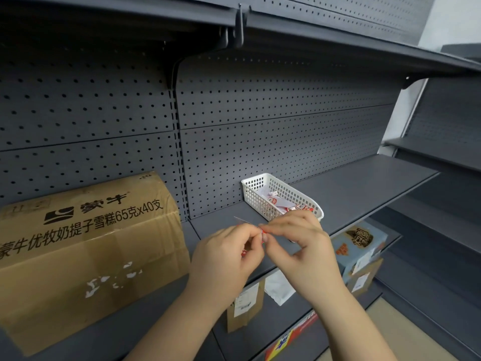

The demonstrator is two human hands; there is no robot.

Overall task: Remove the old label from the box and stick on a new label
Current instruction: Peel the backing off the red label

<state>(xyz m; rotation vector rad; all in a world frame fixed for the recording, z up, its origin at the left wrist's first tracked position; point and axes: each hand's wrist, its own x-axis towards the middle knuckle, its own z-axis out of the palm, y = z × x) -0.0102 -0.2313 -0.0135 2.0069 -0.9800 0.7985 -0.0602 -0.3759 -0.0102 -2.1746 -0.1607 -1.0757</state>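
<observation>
From the head camera we look down at a dark grey shelf point(351, 188) backed by a pegboard wall point(260, 113). On the left of the shelf sits a big brown cardboard box point(86, 246) with black printed characters on its slanted top. Its near face carries a patch of torn white scraps point(112, 280), what is left of a peeled label.

Right of the box, and farther back, a white plastic basket point(281, 196) stands on the shelf, holding small red-and-white labels point(283, 204).

Our two hands meet in the middle, above the near edge of the shelf and just in front of the basket. The left hand point(229, 254) is curled nearly closed, thumb and fingers pinched on a small red-and-white sticker point(261, 231); a bit of red also shows at its palm side. The right hand point(299, 241) is likewise pinched, thumb and forefinger closed on the same sticker at its right end, the other fingers loosely bent. A thin pale strip point(243, 220) pokes out up and to the left from between the fingertips. We cannot tell whether the sticker is one piece or two layers.

On a lower shelf point(260, 332) beneath the hands we see smaller parcels point(246, 306) with white labels, a crumpled white sheet point(278, 287) and a blue printed carton point(359, 243) to the right
</observation>
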